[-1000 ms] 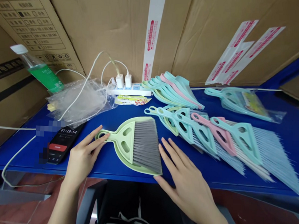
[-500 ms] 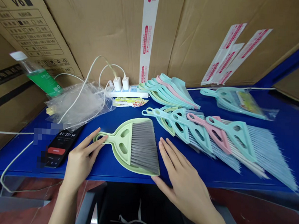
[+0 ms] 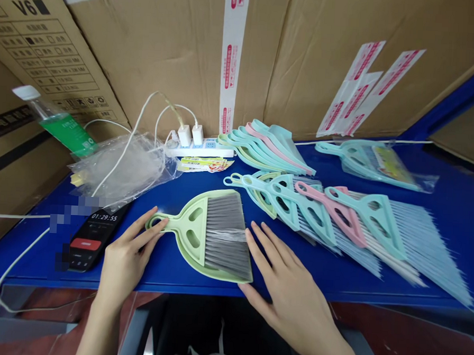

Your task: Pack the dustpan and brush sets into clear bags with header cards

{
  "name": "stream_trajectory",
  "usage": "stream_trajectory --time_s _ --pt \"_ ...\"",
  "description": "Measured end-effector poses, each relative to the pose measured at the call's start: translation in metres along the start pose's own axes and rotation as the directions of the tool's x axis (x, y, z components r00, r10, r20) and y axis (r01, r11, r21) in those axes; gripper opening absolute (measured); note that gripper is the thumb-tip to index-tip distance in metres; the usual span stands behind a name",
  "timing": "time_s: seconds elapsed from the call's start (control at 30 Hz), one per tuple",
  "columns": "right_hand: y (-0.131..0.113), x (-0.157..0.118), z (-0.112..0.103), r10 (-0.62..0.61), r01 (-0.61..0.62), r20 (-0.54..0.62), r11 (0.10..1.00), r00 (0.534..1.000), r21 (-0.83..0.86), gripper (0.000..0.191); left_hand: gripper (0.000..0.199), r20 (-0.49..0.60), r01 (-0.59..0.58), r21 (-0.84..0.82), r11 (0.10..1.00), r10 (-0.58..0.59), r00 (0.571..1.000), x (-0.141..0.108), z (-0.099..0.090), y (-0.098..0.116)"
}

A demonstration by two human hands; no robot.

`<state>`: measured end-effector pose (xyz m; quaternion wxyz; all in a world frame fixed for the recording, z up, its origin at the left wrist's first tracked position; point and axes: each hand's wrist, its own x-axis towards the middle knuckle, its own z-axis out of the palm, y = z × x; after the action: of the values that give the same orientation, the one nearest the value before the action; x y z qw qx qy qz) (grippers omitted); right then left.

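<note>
Seen from the head camera, the left hand sits at the near edge of the blue table, its fingers curled closed on the handle of a pale green dustpan, close to the ring at the handle's end. The right hand lies open and flat, its fingertips touching the right edge of the grey brush bristles that fill the dustpan's mouth, and its thumb is just beside the pan's lower corner. A band of clear film crosses the bristles. The dustpan lies flat on the table between the hands, handle pointing left. Just left of the left hand lies a smartphone showing a timer, with a blurred patch beside it. Beyond it are a crumpled clear plastic bag, a tilted bottle with a green label, and a white power strip holding two white chargers. To the right, pale blue and pink dustpans with long bristles lie overlapping in a row, behind them a stack of dustpans and a bagged set. Cardboard cartons stand along the back of the table, with red-and-white printed strips on them.
</note>
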<state>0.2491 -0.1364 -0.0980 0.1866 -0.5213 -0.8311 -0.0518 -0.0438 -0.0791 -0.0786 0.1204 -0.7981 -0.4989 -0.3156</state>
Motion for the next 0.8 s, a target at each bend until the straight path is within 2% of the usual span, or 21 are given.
stream_trajectory --time_s 0.17,0.3,0.57,0.8 --pt "-0.0002 -0.0006 -0.0003 0.016 -0.016 0.009 1.0 1.0 0.024 0.077 0.027 -0.01 -0.007 0.006 1.0 0.007 1.0 0.0005 0.0008 0.0015" --pt "-0.0004 -0.0011 0.0016 0.011 -0.012 -0.032 1.0 0.999 -0.017 0.08 0.027 -0.011 -0.009 0.007 1.0 0.01 1.0 0.0011 -0.0006 0.0021" --pt "0.0003 -0.001 0.0016 -0.001 0.0 -0.005 0.999 1.0 -0.04 0.064 0.028 -0.071 -0.024 0.034 0.999 0.026 0.997 0.0028 0.0014 0.0038" --pt "0.0005 -0.002 0.0038 -0.006 0.005 -0.011 0.999 1.0 -0.043 0.074 0.025 -0.065 -0.014 0.017 1.0 0.015 0.998 0.0004 0.0034 0.0032"
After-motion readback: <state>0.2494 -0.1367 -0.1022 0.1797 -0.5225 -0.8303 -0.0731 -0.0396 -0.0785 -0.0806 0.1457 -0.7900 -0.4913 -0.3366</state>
